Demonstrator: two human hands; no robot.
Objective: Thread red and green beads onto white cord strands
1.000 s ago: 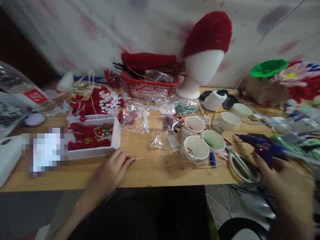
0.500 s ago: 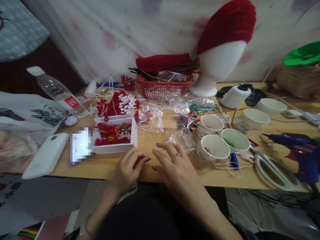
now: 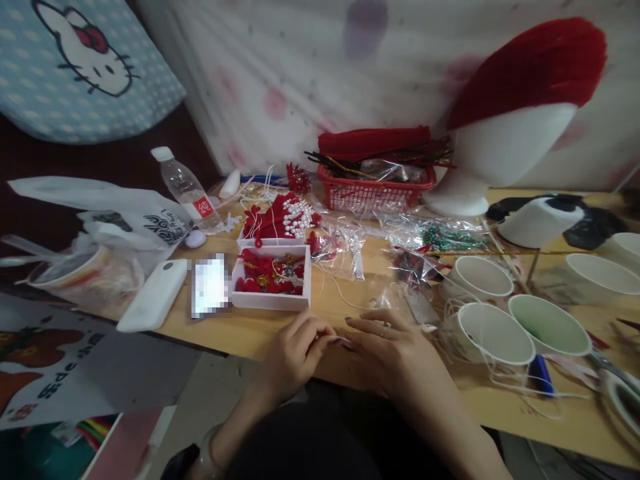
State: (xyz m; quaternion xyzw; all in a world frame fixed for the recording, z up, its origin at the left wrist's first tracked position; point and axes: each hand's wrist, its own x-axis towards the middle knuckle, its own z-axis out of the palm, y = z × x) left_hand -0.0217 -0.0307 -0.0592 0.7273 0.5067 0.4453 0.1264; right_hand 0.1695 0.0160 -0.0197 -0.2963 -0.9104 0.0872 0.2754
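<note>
My left hand (image 3: 295, 352) rests at the near edge of the wooden table (image 3: 250, 330), fingers pinched together on something too small to make out. My right hand (image 3: 395, 350), with a ring on one finger, lies beside it, fingertips meeting those of the left hand in a pinch. Just beyond the hands stands a white box (image 3: 273, 279) filled with red ornaments and gold bits. A thin white thread (image 3: 340, 293) runs across the table in front of them.
Several white paper cups (image 3: 493, 330) stand to the right with thread around them. A red basket (image 3: 375, 190), a foam head with a red hat (image 3: 505, 143), plastic bags, a white power bank (image 3: 153, 297), a phone (image 3: 210, 285) and a water bottle (image 3: 185, 190) crowd the table.
My right hand left the blue glue gun at the right and came over to meet my left hand. The view swung left, so the glue gun is out of sight.
</note>
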